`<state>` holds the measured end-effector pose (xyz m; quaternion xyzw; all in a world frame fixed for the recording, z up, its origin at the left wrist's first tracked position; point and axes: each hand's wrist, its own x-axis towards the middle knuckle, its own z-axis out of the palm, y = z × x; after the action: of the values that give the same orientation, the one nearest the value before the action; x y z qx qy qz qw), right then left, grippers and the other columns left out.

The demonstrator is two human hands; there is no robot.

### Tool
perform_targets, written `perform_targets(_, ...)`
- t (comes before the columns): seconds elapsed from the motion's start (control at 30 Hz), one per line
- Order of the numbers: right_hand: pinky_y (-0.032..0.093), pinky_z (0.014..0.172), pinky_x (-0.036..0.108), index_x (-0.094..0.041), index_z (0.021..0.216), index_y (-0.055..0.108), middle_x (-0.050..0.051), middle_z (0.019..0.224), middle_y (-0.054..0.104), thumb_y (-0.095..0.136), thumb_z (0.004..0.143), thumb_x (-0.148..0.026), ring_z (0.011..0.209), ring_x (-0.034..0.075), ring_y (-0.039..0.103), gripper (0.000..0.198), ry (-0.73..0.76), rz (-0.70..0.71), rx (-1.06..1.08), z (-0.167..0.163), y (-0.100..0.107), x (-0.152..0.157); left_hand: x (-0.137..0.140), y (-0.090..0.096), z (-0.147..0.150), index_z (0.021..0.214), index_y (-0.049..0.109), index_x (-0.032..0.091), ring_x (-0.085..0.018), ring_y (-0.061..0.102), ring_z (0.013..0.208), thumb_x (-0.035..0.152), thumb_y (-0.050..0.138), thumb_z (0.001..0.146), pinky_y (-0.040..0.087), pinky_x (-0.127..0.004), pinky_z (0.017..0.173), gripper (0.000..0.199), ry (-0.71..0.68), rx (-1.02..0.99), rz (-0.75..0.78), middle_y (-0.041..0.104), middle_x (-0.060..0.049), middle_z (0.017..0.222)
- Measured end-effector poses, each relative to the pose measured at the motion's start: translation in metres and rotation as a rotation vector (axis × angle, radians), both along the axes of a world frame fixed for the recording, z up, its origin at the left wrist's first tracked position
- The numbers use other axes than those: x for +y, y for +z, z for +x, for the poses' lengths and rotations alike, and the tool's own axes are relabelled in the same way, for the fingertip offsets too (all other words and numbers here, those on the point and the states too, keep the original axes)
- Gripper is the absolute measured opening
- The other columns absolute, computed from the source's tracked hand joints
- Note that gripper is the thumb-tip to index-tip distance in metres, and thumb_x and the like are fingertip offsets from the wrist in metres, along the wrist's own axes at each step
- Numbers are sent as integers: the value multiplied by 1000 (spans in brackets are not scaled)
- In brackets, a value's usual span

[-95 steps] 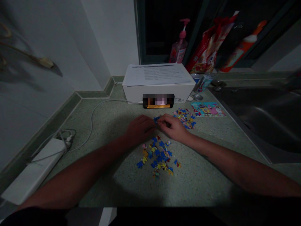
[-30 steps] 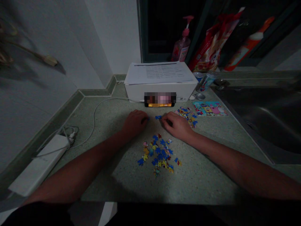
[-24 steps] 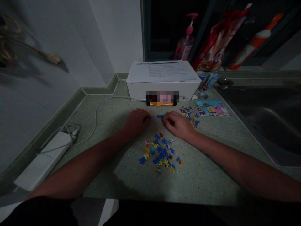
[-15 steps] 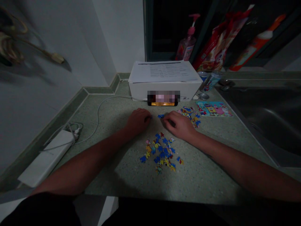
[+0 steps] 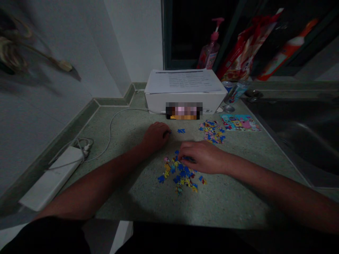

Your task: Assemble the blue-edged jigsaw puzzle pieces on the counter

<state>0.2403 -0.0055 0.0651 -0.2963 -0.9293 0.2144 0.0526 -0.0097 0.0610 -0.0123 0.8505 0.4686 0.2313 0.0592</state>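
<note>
Puzzle pieces (image 5: 184, 173), mostly blue and yellow (some pink), loosely scattered; right hand (image 5: 202, 157), left hand (image 5: 156, 135): fingers curled, can't tell if gripping.

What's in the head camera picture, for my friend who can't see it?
A person's right hand is over a loose pile of blue-and-yellow jigsaw pieces on a speckled green countertop. The left hand is beside one small blue jigsaw piece, with a white rectangular box behind.
</note>
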Motion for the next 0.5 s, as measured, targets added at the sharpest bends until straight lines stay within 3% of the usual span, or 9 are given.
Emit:
perform_targets(0.17,45,70,33,-24,93,80,5,97,78,72,93,-18,82,20,69,10,24,-48,-123,-1,10,-19,-3,5,2,107,74,22,-28,70,113,14,63,97,56,-49,105,17,31,-3,-37,80,-9,115)
perform_targets(0.5,43,64,37,-23,88,76,7,95,77,80,91,-27,78,23,68,7,-59,25,-166,-8,-2,-33,-2,4,2,110,74,21,-29,70,114,15,63,98,55,-49,106,17,29,0,-36,79,-10,115)
